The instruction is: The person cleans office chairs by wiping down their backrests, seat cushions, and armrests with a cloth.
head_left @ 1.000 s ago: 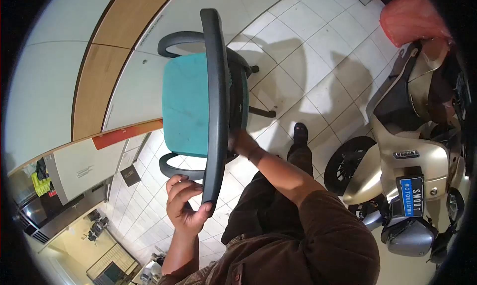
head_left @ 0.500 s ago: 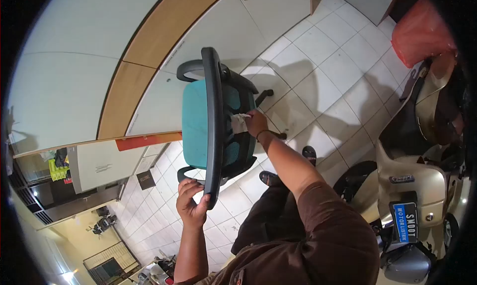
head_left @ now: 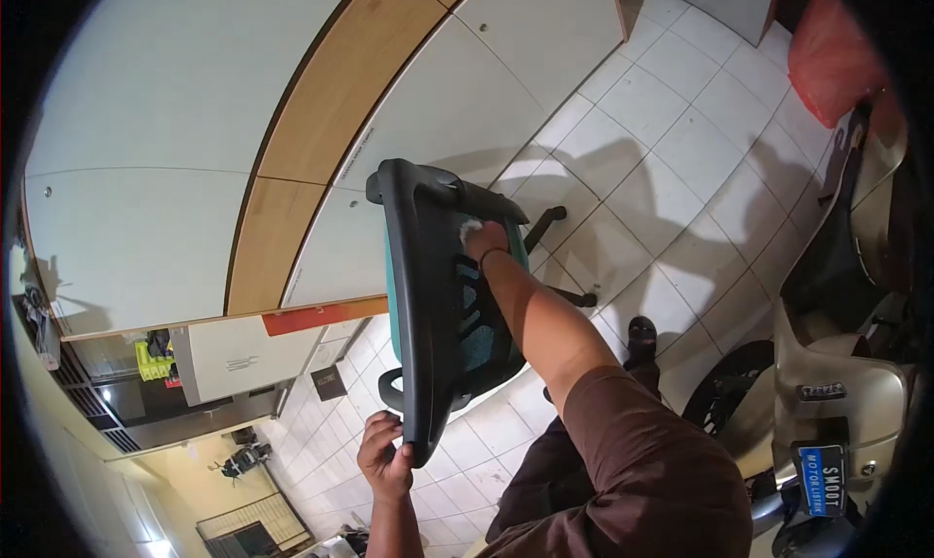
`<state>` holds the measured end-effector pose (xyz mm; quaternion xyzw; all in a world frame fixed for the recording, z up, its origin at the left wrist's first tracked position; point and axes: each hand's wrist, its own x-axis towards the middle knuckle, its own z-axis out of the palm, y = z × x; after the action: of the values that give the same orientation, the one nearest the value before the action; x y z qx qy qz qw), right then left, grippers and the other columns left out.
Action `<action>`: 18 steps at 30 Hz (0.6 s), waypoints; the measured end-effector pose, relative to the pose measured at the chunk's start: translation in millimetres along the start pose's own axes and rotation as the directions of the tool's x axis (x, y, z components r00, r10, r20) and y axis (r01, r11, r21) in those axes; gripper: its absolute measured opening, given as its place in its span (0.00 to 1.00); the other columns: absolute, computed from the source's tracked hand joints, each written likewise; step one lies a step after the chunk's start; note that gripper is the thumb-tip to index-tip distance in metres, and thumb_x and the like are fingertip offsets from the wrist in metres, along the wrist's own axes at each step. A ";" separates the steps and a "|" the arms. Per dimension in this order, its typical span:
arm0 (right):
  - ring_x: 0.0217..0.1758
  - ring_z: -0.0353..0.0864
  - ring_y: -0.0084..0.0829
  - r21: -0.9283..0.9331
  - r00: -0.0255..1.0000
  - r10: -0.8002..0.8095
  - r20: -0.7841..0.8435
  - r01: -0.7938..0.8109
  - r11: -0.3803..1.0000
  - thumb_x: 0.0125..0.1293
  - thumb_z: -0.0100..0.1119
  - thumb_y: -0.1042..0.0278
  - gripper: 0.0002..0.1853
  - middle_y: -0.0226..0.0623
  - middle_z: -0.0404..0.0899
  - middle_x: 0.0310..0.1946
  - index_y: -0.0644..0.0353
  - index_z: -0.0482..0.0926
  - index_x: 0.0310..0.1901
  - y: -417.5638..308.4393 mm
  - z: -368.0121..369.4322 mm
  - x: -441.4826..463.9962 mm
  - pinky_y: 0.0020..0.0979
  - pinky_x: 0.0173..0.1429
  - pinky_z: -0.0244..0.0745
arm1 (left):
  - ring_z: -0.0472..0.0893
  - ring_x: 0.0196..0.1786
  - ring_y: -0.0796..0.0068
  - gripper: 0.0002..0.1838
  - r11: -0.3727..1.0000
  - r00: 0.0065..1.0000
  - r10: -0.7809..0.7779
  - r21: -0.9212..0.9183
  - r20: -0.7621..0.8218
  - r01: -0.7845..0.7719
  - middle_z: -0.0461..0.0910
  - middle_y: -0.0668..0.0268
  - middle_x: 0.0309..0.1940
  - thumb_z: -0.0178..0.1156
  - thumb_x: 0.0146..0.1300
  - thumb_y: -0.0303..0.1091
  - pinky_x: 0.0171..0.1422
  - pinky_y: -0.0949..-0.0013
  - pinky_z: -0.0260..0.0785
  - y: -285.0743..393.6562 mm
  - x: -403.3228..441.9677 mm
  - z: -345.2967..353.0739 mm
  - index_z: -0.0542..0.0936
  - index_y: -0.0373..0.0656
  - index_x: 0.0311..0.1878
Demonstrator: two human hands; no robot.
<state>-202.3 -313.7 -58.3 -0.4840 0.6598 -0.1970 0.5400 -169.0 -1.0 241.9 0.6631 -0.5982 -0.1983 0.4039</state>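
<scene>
An office chair (head_left: pixel 418 295) with a black backrest frame and a green seat stands before me, its back towards me. My left hand (head_left: pixel 387 453) grips the lower corner of the backrest frame, thumb on the near side and fingers behind. Against the back of the chair, near its upper part, my right hand (head_left: pixel 488 239) presses a whitish cloth (head_left: pixel 469 231). Its fingers are closed round the cloth, which is mostly hidden under them. Most of the seat is out of sight behind the backrest.
White cabinets (head_left: pixel 428 101) with a wooden band run along the far side. A scooter (head_left: pixel 846 393) with a blue-and-black plate stands at the right, below a red plastic bag (head_left: pixel 835 57). Pale tiles (head_left: pixel 652 149) cover the floor around the chair's wheeled base.
My right hand has moved with the cloth from the middle of the chair back towards its upper part. The backrest appears turned and lower in view; my left hand still holds its corner.
</scene>
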 end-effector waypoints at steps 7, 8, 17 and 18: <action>0.36 0.81 0.28 0.852 0.989 -0.146 -0.026 0.099 0.513 0.65 0.60 0.62 0.13 0.38 0.81 0.33 0.63 0.79 0.43 -106.3 -87.2 -103.5 0.28 0.41 0.75 | 0.75 0.48 0.61 0.14 0.999 1.000 0.010 -0.032 0.006 -0.010 0.80 0.61 0.37 0.69 0.56 0.38 0.55 0.58 0.66 0.3 2.6 1.8 0.81 0.39 0.39; 0.34 0.79 0.24 0.937 0.962 -0.248 -0.114 0.187 0.294 0.66 0.60 0.64 0.12 0.35 0.80 0.32 0.64 0.78 0.44 -109.8 -87.9 -114.1 0.25 0.40 0.73 | 0.75 0.48 0.61 0.14 0.999 1.000 0.001 -0.047 0.002 -0.001 0.80 0.61 0.37 0.69 0.56 0.39 0.55 0.58 0.66 0.9 2.2 3.2 0.81 0.39 0.39; 0.46 0.75 0.56 0.346 0.690 -0.495 -0.528 0.707 0.617 0.68 0.51 0.69 0.13 0.52 0.75 0.42 0.64 0.72 0.52 -78.7 -46.9 -113.6 0.53 0.48 0.71 | 0.75 0.45 0.61 0.15 1.000 1.000 -0.017 -0.023 -0.012 0.017 0.79 0.61 0.36 0.68 0.57 0.41 0.53 0.59 0.67 5.8 3.5 6.5 0.79 0.38 0.39; 0.47 0.75 0.57 0.403 0.781 -0.480 -0.401 0.620 0.673 0.68 0.51 0.69 0.14 0.53 0.75 0.43 0.64 0.71 0.52 -70.3 -39.4 -102.0 0.54 0.48 0.71 | 0.75 0.45 0.61 0.15 0.999 0.999 -0.028 -0.016 -0.021 0.028 0.79 0.61 0.36 0.68 0.57 0.41 0.53 0.59 0.67 8.5 3.6 8.8 0.79 0.38 0.39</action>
<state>-213.2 -269.1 63.2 -0.4685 0.4687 -0.5823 0.4709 -180.2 -6.7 244.1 0.6702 -0.5831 -0.2016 0.4125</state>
